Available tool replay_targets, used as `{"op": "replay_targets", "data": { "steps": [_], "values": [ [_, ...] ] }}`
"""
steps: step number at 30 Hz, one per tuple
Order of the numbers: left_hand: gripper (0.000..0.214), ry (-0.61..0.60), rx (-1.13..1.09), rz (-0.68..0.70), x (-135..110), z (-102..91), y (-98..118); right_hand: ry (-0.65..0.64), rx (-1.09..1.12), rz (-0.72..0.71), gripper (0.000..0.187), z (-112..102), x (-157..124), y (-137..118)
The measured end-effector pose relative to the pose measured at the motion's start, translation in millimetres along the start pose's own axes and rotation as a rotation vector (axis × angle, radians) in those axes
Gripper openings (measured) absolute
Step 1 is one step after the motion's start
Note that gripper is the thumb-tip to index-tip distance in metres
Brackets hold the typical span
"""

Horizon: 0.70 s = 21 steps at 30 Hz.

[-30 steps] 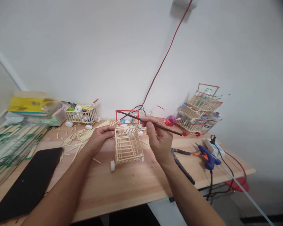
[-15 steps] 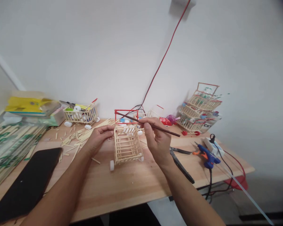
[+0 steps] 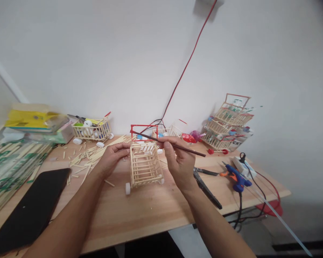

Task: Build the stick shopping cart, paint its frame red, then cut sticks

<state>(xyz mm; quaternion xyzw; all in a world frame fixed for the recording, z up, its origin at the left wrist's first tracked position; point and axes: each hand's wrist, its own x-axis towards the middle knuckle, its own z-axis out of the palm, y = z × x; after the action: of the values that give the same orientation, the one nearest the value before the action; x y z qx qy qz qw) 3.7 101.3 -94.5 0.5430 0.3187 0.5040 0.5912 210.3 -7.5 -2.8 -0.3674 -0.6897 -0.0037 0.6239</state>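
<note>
A small cart of pale wooden sticks (image 3: pixel 145 166) with white wheels and a red handle frame stands on the wooden table (image 3: pixel 150 211). My left hand (image 3: pixel 113 157) grips its left side, fingers curled on the top edge. My right hand (image 3: pixel 179 161) pinches a thin dark paintbrush (image 3: pixel 174 145), whose tip reaches the red handle frame at the cart's back.
Loose sticks (image 3: pixel 88 156) lie left of the cart. Another stick cart (image 3: pixel 93 130) holds bottle caps at the back left. Stacked carts (image 3: pixel 228 125) stand at the back right. Pliers (image 3: pixel 207 188), a blue glue gun (image 3: pixel 238 181) and a black pad (image 3: pixel 29 211) lie nearby.
The paintbrush has shifted slightly left along the red handle frame. My left hand stays on the cart. The view has dropped a little.
</note>
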Motion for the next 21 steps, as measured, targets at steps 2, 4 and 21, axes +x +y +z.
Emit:
{"op": "replay_targets", "data": {
  "steps": [2, 4, 21],
  "values": [
    [0.028, 0.002, -0.002, -0.006, 0, 0.5, 1, 0.031, 0.023, 0.035, 0.017, 0, -3, 1],
    [0.028, 0.012, 0.002, -0.010, 0, 1.0, 2, 0.072, 0.065, 0.080, 0.017, 1, -4, 3],
    [0.030, 0.037, -0.011, -0.011, -2, 2.7, 4, 0.154, 0.197, 0.232, 0.020, 11, -3, 9]
  ]
}}
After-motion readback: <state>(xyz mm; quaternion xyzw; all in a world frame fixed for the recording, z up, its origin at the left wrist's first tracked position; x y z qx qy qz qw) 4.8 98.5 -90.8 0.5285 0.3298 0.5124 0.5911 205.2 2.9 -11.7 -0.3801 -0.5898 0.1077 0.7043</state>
